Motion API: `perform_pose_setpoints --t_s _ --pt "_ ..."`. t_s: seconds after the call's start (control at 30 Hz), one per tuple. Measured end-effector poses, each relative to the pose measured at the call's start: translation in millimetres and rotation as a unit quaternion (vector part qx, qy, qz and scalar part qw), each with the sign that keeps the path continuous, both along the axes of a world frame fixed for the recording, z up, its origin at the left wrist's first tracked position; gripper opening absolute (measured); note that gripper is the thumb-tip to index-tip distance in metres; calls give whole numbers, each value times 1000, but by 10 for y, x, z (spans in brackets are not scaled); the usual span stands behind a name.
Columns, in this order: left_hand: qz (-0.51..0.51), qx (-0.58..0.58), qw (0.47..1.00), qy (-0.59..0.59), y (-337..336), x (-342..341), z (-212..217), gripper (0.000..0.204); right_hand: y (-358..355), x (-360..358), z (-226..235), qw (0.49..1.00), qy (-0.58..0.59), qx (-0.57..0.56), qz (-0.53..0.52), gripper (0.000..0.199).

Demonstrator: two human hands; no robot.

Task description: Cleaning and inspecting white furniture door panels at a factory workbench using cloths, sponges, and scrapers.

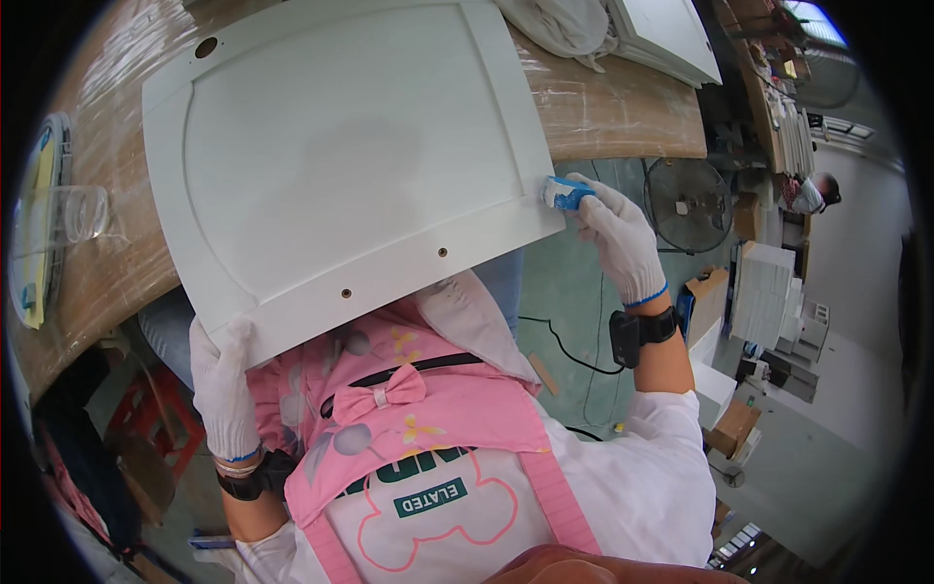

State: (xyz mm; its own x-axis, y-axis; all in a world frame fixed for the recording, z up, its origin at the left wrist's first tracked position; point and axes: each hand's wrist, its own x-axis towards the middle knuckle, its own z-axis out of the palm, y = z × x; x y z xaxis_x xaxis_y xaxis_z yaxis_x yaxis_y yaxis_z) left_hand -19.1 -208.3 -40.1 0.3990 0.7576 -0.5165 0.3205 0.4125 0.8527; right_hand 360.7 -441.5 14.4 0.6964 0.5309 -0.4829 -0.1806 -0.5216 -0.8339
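A white cabinet door (341, 146) with a raised frame lies in front of me, its near edge jutting past the table toward my lap. Two small brass-coloured holes show along that edge, and a larger round hole is at the far left corner. My left hand (224, 375), in a white knit glove, grips the door's near left corner with the thumb on top. In my gloved right hand (619, 234) is a small blue block (566, 193) smeared with white, held against the door's right edge close to the near right corner. Its exact kind cannot be made out.
The table (623, 107) is wrapped in clear film. White panels (671, 39) and a pale cloth (559, 24) lie at the far right. A clear plastic cup (83, 212) lies at left. A floor fan (689, 204) and cables stand right; another person (815, 193) is in the background.
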Motion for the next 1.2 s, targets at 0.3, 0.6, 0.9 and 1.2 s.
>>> perform_pose_setpoints --t_s 0.3,0.6,0.9,1.2 --pt "10 22 1000 -13 -14 9 -43 48 109 -62 48 993 -71 -89 28 46" --pt "4 3 1000 -6 0 15 -10 48 74 -51 66 993 -81 -88 18 46" --pt "6 1 1000 -17 5 -2 -56 47 149 -63 84 992 -85 -91 15 46" --pt "-6 14 1000 -9 9 -13 -42 49 169 -93 76 994 -79 -80 9 46"
